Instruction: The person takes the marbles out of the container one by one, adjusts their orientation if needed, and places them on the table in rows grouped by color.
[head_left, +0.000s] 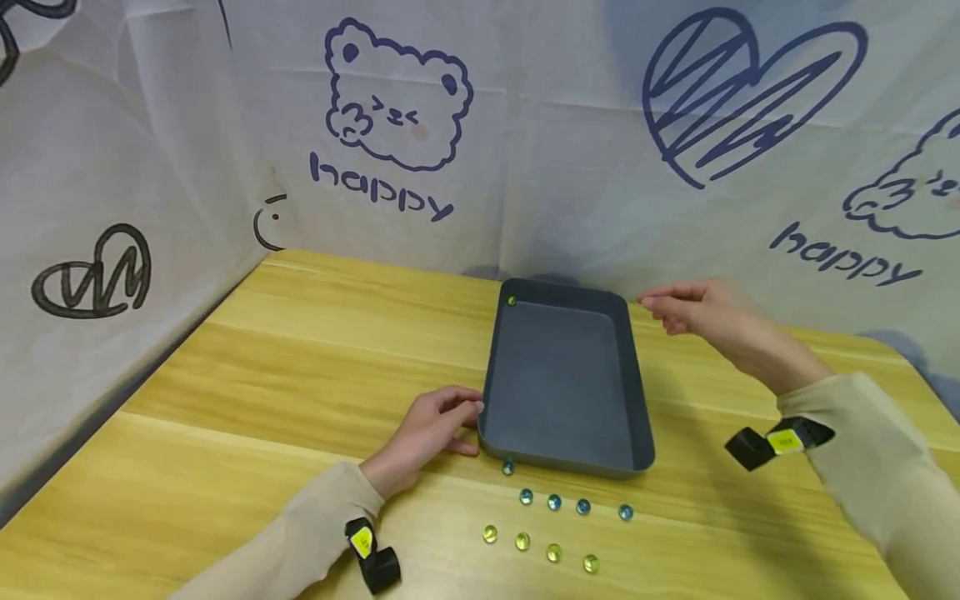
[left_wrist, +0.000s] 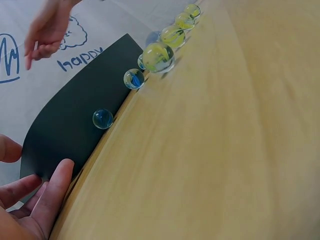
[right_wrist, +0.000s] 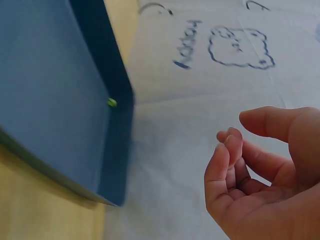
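A dark grey rectangular tray (head_left: 562,383) lies on the wooden table, with one yellow-green marble (head_left: 512,301) in its far left corner. My left hand (head_left: 438,422) touches the outside of the tray near its front left corner, fingers relaxed. Beyond the tray's far right corner, my right hand (head_left: 701,315) is held in the air; in the right wrist view its thumb and loosely bent fingers stand apart with nothing between them. One blue marble (head_left: 508,467) is close by the tray's front wall. Several more blue marbles (head_left: 554,502) form a loose row before it, and several yellow-green marbles (head_left: 522,542) lie nearer me.
A white cloth (head_left: 570,192) with drawn bears, hearts and lettering hangs behind the wooden table (head_left: 315,358) and along its left side. The tray's far wall is close to the cloth. Each sleeve carries a small black device with a yellow label.
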